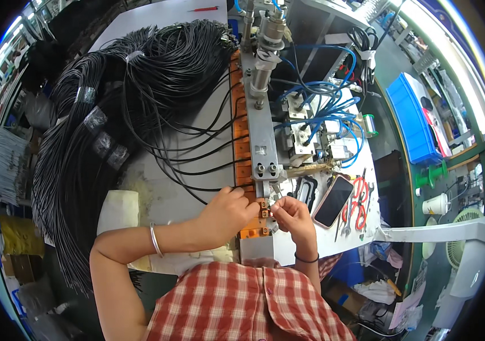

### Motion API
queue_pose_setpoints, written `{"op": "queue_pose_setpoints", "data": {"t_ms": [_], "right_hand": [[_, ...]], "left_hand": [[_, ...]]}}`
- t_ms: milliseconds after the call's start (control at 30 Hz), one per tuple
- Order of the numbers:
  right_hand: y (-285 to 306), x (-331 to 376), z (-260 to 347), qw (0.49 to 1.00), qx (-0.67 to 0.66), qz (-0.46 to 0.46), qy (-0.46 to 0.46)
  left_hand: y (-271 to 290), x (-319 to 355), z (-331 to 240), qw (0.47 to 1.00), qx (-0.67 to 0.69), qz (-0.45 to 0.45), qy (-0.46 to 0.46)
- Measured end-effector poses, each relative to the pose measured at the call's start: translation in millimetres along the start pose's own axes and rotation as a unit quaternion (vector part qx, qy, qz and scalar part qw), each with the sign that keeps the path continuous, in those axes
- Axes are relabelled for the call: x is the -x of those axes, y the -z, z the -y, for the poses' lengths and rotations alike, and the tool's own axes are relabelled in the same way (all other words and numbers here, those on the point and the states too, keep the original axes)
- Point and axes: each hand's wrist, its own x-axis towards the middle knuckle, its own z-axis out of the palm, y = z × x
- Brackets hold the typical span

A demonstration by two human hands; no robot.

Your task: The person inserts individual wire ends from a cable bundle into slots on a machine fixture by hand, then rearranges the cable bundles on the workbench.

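My left hand [229,211] is closed over the orange fixture strip [241,128], its fingertips beside a small orange block [263,204]. A loose black cable [188,192] runs in beneath that hand; what its fingers grip is hidden. Just right of the strip, my right hand [295,220] pinches a tiny whitish piece [273,208] between thumb and forefinger. Farther up, several black cables lead from the left into the orange strip. A grey metal bar [262,131] with a pneumatic cylinder [260,77] stands alongside it.
A big bundle of black cables [168,57] fills the table's left side. To the right lie a phone [334,202], red-handled scissors [358,204] and small tools. Blue air tubes [333,113] loop behind them. A blue bin [415,116] stands at far right.
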Motion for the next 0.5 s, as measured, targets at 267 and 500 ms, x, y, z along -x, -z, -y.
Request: {"op": "queue_pose_setpoints", "data": {"t_ms": [267,500], "right_hand": [[-30,45,48,0.962,0.173,-0.151,0.147],[-74,123,184,0.742,0.374,0.229,0.508]], "left_hand": [[46,4,-19,0.997,-0.008,-0.005,-0.075],[170,43,-94,0.965,0.144,-0.129,-0.175]]}}
